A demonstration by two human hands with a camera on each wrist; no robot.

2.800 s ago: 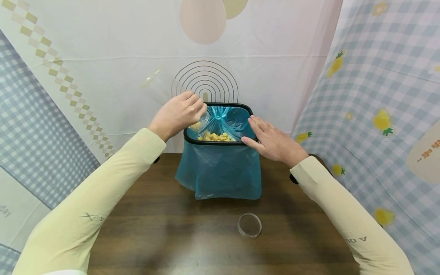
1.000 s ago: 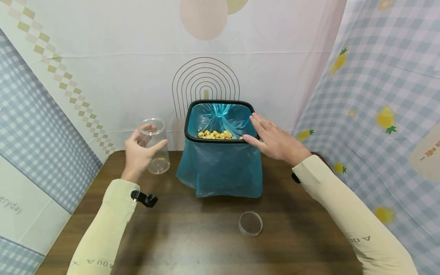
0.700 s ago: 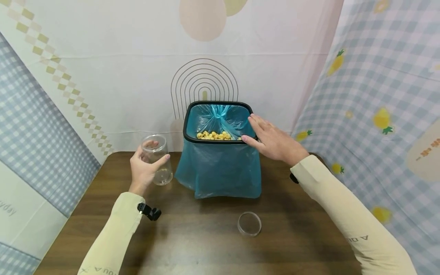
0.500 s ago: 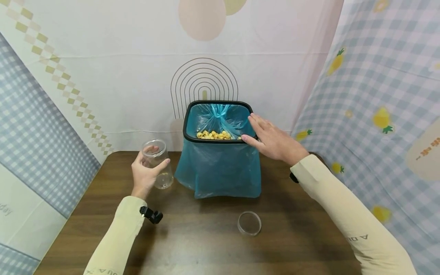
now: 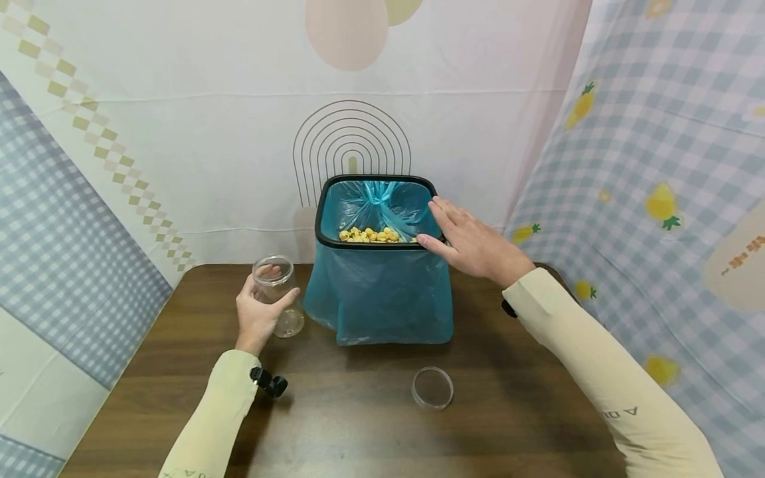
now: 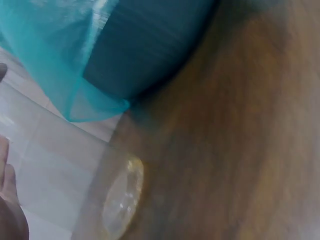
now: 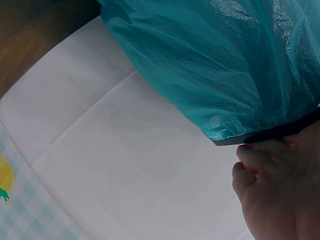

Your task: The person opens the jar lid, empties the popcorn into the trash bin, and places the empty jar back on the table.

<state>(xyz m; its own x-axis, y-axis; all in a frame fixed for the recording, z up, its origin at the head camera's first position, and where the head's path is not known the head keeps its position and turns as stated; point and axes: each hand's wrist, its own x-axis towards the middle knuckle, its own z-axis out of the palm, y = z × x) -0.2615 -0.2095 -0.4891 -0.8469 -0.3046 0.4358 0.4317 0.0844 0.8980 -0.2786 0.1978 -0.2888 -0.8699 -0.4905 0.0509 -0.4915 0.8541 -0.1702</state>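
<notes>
My left hand (image 5: 258,317) grips a clear plastic jar (image 5: 289,322), thumb and fingers round its side. The jar is uncapped, upright with a slight tilt, and looks empty; whether its base touches the table I cannot tell. In the left wrist view the jar (image 6: 55,165) is close and its base blurred. My right hand (image 5: 475,242) rests with straight fingers on the right side of the bin's black rim (image 5: 382,246). A blue bag lines the trash bin (image 5: 394,295), knotted at the back. Yellow popcorn (image 5: 370,235) lies inside it.
A round clear lid (image 5: 433,388) lies on the brown wooden table (image 5: 335,425) in front of the bin. A printed cloth (image 5: 239,166) hangs behind the table, and checked cloths (image 5: 633,219) hang at the sides.
Earlier my left hand was over the bin with the jar tipped into it. It has since moved left and down beside the bin, the jar now upright. My right hand stays on the rim.
</notes>
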